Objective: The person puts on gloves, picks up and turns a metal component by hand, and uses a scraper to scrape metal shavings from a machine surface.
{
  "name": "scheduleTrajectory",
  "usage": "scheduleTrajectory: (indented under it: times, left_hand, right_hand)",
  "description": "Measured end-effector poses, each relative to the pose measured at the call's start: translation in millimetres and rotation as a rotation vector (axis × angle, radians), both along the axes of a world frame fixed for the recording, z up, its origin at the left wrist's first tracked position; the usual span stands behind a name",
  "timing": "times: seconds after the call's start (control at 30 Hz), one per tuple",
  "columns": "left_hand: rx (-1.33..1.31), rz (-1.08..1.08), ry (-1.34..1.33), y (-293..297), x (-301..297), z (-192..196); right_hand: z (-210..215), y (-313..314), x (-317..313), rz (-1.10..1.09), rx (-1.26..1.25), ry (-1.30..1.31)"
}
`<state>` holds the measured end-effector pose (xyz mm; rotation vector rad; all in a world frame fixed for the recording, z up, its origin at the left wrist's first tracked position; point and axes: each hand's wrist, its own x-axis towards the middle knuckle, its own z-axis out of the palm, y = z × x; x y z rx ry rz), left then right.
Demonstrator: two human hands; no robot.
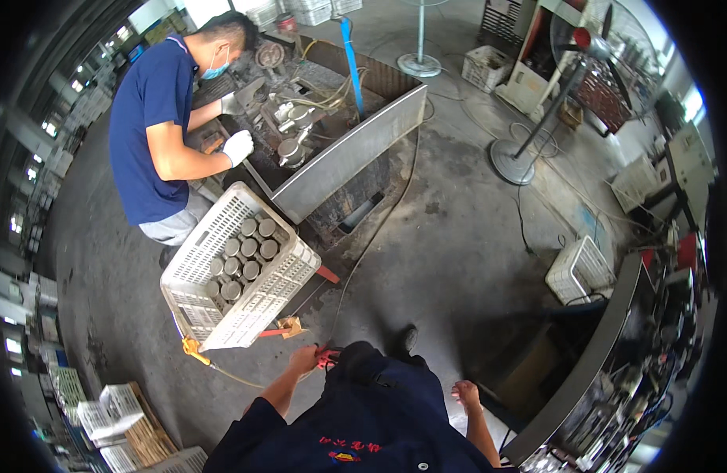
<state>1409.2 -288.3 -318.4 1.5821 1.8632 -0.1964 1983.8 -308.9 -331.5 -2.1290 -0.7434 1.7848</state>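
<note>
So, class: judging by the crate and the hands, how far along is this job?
Done: about ten metal cylinders lie in the white crate. In hand: the left hand grips a red handle; the right hand hangs free. Left: half the crate is unfilled.

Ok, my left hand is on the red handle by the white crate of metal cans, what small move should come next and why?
Probably a slow, short pull on the red handle with the left hand, watching the white crate. It is tilted and holds loose metal cans, and a co-worker stands close beside it at the machine. Your right hand hangs free, ready to steady.
</note>
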Motion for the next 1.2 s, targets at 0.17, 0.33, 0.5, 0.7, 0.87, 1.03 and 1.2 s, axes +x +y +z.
scheduleTrajectory:
  times: [0.17,0.33,0.5,0.7,0.87,1.03,1.2]
  left_hand:
    - [-0.033,0.197,-0.095,38,48,44]
    - [-0.081,0.336,-0.102,58,64,28]
    - [-0.159,0.355,-0.020,98,66,-4]
    - [-0.085,0.491,-0.102,183,55,-2]
    - [-0.010,0.464,-0.135,246,35,4]
    - [-0.028,0.472,-0.108,282,25,7]
    - [-0.077,0.607,-0.132,302,27,19]
  right_hand:
    - [5,127,34,0.121,-0.007,-0.122]
    - [24,246,-6,0.227,0.038,-0.098]
    - [21,311,-61,0.319,0.091,0.022]
    - [-21,345,-41,1.247,0.592,-0.343]
    - [-14,384,-38,0.601,0.072,-0.244]
    - [19,460,-80,0.738,0.128,-0.297]
    - [17,540,-111,0.935,0.336,-0.356]
